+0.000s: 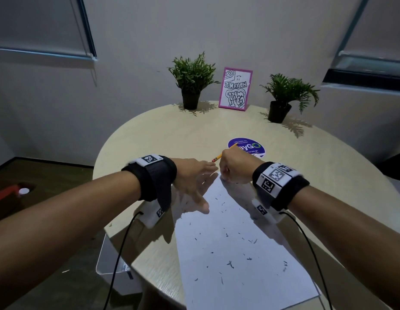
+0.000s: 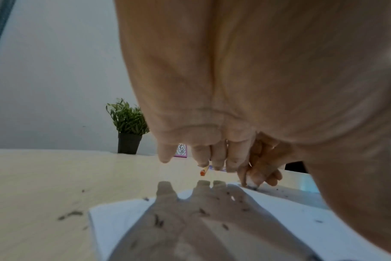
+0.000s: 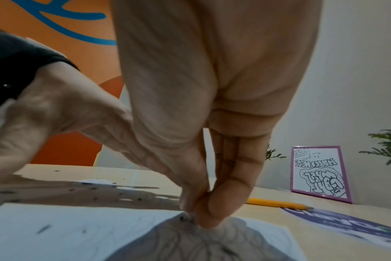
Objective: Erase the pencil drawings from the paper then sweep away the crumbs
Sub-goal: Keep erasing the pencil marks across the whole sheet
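Pinching a small eraser [image 3: 186,218], right hand [image 1: 235,167] fingers meet smooth white paper [image 1: 239,253] — left hand [image 1: 192,180] fingers spread above.

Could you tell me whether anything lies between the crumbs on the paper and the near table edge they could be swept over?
Nothing visible does. The crumbs lie loose on the paper, which reaches the near edge of the table. The pencil lies beyond the far end.
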`<state>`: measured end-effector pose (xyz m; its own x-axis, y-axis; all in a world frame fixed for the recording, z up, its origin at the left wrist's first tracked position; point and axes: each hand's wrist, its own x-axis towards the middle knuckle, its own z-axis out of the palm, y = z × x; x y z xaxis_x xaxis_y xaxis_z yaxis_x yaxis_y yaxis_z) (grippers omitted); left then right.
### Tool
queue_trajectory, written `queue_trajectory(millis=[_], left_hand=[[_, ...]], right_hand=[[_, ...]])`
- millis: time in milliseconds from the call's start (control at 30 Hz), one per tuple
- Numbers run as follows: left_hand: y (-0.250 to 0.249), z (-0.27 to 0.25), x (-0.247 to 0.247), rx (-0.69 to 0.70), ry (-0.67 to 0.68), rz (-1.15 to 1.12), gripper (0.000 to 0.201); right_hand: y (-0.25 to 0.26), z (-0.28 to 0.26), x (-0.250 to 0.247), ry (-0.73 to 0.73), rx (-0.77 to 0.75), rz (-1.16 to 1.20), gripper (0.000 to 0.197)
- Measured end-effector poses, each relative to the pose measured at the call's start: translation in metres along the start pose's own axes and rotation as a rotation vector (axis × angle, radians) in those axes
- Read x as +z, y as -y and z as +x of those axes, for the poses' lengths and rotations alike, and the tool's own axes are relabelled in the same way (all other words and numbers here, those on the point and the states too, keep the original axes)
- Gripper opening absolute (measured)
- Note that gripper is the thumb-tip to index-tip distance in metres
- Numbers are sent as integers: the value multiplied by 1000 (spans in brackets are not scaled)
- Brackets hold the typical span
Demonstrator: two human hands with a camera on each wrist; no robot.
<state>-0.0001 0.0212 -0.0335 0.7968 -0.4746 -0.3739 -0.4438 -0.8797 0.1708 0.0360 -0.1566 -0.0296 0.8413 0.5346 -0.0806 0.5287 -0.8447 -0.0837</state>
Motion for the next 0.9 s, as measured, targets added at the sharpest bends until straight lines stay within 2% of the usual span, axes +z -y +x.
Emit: queue_trajectory(millis=[67,133,233,367,500,667,833,900], left_hand=[[4,6,6,23,20,6,122],[8,10,11,-10,70,40,120],[3,10,9,2,90,170,116],[-8,17,3,50,110,287,118],[-9,17,1,19,78,219,108],[6,17,6,14,28,44,103],[12,16,14,11,62,85,125],[12,14,14,9,64,102,121]], right_hand=[[0,0,1,-10,2,-11,11],[-1,-3,-1,-42,-20,-15,10],[-5,-8,-4,-90,-53,23,7],[-5,-12,-2,-39,-83,21,8],[-2,-15,-1,-57,-120,23,34],[15,-29,6,5,-280,115,13],[-6,-8,4,-102,-135,128,27],[2,-7,6,-90,-164,110,36]])
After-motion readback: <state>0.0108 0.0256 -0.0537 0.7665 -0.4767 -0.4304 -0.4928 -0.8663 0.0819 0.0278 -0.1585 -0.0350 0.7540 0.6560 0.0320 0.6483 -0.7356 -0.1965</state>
